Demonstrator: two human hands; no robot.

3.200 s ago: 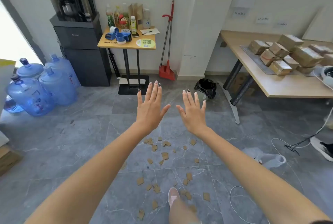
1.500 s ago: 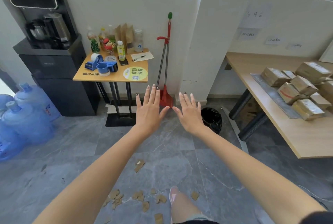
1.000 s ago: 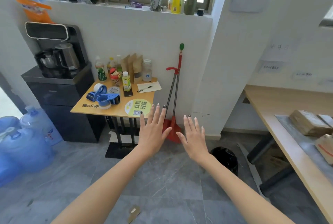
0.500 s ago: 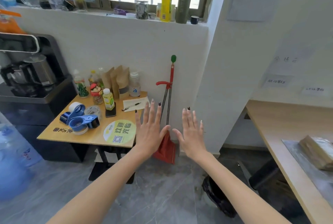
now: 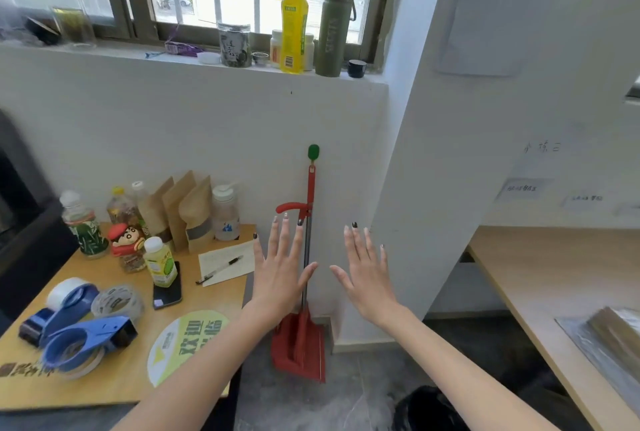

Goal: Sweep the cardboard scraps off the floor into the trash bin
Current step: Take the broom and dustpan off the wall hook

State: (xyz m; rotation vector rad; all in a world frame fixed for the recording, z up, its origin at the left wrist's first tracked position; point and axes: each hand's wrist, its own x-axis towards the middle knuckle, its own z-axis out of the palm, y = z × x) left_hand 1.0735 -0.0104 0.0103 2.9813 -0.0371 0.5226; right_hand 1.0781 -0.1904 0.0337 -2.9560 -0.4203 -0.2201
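The fingers point(image 5: 284, 240) of both hands are spread straight, holding nothing; the left hand point(image 5: 277, 278) and right hand point(image 5: 367, 278) hover side by side at mid-frame. Beyond them the red broom-and-dustpan set point(image 5: 300, 344) leans on the wall point(image 5: 207, 125), its handle point(image 5: 310, 188) vertical, passing behind the left hand, likely the nearer one. The trash bin point(image 5: 426, 410) sits at the lower edge; no cardboard scraps show.

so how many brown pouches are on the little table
3, in an overlapping row at the back of the table, by the wall: left pouch, middle pouch, right pouch. More could be hidden behind them.
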